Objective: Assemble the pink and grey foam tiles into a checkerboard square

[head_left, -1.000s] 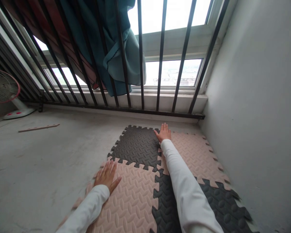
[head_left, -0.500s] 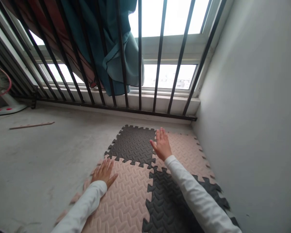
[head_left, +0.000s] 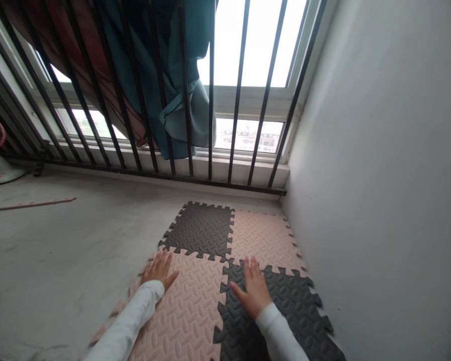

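Note:
My left hand lies flat, fingers spread, on the near left pink foam mat tile, by its outer edge. My right hand is open with nothing in it, over the near right dark grey foam tile. Whether its palm touches the tile I cannot tell. Beyond them are a far dark grey tile on the left and a far pink tile on the right. The toothed edges of these tiles meet in a checker pattern.
A white wall rises close along the mat's right side. Black railing bars stand ahead, with a teal and reddish curtain behind them. On the grey floor lie a thin pinkish strip and a fan at far left.
My right hand has drawn back from the far pink tile to the near dark grey one. My left hand has stayed on its pink tile. The view has shifted slightly.

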Demonstrator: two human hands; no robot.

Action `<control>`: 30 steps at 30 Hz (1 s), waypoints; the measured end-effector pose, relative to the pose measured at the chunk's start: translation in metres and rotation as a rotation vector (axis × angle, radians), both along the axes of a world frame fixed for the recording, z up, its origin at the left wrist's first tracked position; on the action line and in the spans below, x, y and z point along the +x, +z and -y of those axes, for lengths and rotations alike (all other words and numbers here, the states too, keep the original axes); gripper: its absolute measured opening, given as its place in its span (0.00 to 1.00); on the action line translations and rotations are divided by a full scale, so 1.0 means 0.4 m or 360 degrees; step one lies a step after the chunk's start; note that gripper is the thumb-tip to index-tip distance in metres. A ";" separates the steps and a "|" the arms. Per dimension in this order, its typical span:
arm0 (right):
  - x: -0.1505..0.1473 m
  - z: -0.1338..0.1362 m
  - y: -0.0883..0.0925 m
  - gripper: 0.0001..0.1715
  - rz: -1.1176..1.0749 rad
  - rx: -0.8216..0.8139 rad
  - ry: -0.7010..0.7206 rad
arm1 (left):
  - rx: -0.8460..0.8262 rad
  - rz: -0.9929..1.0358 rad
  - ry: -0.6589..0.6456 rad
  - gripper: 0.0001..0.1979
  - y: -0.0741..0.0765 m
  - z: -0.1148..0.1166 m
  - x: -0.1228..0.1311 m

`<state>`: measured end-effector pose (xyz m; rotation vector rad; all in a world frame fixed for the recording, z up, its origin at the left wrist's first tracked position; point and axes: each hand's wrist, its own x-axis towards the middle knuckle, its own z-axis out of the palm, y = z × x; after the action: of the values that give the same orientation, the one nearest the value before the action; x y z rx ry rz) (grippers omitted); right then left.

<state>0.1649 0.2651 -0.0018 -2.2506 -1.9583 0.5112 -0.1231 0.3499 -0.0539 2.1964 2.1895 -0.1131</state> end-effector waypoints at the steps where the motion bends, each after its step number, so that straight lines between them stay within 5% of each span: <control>1: 0.019 0.058 -0.013 0.47 0.0062 0.0096 -0.0097 | 0.0002 0.0002 0.0002 0.32 -0.003 -0.002 -0.002; 5: 0.074 0.228 -0.081 0.51 0.0288 -0.0007 -0.0308 | -0.0015 0.0053 0.0036 0.31 -0.001 -0.006 0.004; 10: 0.092 0.239 -0.071 0.49 0.0375 -0.0155 -0.0202 | -0.0141 0.0077 0.0202 0.27 0.076 0.039 0.082; 16: 0.150 0.289 -0.020 0.39 0.0339 -0.0321 -0.0239 | -0.0514 0.0005 0.0083 0.31 0.160 0.245 0.204; 22: 0.151 0.429 -0.058 0.39 0.0417 -0.0292 -0.0278 | -0.0542 0.0090 -0.0122 0.40 0.111 0.507 0.244; 26: 0.119 0.489 -0.070 0.37 0.0439 -0.0237 -0.0239 | -0.0432 0.0182 -0.0203 0.29 0.106 0.556 0.254; 28: 0.100 0.515 -0.051 0.37 0.0381 -0.0300 -0.0245 | -0.0370 0.0266 -0.0170 0.20 0.131 0.557 0.257; 30: 0.080 0.545 -0.014 0.37 0.0257 -0.0419 -0.0253 | -0.0333 0.0339 -0.0051 0.20 0.164 0.554 0.258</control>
<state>0.1970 0.0471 -0.0076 -2.6600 -1.8540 0.6174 -0.0197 0.1281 0.0119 2.0288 1.9369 -0.0989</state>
